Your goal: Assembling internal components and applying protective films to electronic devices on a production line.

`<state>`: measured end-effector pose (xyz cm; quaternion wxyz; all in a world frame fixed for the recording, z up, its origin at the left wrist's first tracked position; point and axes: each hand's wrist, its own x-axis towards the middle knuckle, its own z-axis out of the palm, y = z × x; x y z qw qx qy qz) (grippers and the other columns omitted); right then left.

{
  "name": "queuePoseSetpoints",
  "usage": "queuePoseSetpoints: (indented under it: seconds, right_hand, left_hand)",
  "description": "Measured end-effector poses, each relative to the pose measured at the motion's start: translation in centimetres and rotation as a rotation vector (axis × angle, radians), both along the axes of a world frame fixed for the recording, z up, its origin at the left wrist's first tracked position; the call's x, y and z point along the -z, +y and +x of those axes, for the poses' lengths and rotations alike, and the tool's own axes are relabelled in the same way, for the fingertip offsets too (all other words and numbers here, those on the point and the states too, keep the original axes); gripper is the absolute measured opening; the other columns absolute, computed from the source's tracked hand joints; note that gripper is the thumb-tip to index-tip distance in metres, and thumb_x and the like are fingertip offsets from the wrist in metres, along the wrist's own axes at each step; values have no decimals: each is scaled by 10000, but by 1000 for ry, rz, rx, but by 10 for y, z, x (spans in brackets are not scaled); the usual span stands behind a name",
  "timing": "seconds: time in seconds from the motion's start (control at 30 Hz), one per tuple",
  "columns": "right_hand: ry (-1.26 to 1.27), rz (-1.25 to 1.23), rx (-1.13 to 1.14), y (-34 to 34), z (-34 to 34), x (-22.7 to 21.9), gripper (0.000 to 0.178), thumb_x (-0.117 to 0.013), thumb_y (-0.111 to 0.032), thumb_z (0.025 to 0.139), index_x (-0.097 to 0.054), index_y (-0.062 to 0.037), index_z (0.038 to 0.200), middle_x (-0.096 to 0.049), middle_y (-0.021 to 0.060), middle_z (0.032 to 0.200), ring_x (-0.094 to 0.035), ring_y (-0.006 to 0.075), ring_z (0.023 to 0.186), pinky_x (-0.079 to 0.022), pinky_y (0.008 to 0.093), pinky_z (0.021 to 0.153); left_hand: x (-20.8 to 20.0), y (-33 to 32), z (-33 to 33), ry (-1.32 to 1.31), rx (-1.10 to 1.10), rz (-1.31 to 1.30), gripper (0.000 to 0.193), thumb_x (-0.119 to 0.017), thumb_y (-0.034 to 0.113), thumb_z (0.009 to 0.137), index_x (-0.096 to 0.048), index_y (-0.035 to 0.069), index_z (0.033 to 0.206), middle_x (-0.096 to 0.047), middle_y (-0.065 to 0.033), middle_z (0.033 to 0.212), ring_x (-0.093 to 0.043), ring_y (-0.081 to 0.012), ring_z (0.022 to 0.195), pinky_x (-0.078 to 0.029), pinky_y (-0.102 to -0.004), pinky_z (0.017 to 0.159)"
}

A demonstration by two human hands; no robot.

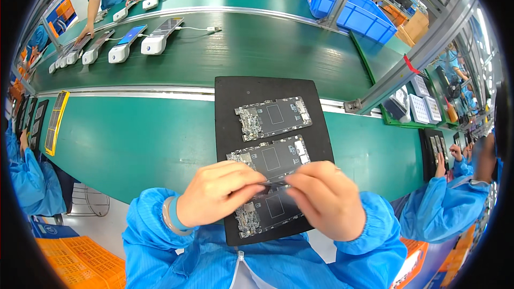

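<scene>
My left hand (220, 191) and my right hand (329, 197) meet over a black mat (270, 86), fingertips pinched. Between them they grip a small dark flat piece (274, 183), held from both ends; its kind is hard to make out. Three circuit boards lie in a column on the mat. The far board (274, 118) is fully visible. My fingers partly cover the near edge of the middle board (270, 156) and the top of the near board (270, 211). A blue band circles my left wrist.
Beyond the green table (144, 144) runs a dark green conveyor (267, 43) carrying white handheld terminals (155, 43). A metal post (412, 59) rises at right, past a blue crate (348, 8). Co-workers sit on both sides; another reaches across the far belt. A yellow-edged panel (56, 123) lies left.
</scene>
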<state>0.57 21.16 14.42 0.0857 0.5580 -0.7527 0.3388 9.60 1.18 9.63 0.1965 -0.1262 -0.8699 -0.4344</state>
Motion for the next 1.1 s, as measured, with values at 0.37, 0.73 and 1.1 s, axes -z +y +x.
queuePoseSetpoints:
  seconds: [0.37,0.73,1.1]
  right_hand:
    - [28,130,-98,-16,-7,12,343,-680,-24,659,-589,3,989,-567,95,950,-582,229,796,-487,308,633]
    - [165,-29,-155,-22,-17,20,425,-678,-21,670,-605,35,1084,-619,115,922,-586,216,749,-481,333,670]
    - [-1030,-515,110,-71,-128,61,648,-611,84,825,-224,-22,1333,-509,54,852,-608,148,708,-485,235,567]
  left_hand:
    - [8,7,1,-42,-30,208,117,-721,9,743,-639,17,826,-573,-57,684,-510,-155,506,-398,-282,448]
    - [10,1,-18,-26,40,230,83,-698,-4,767,-633,3,817,-572,-68,684,-529,-156,523,-399,-276,461]
    - [23,-43,-66,-263,116,18,119,-602,36,871,-522,5,953,-592,-139,1066,-573,-284,950,-465,-357,805]
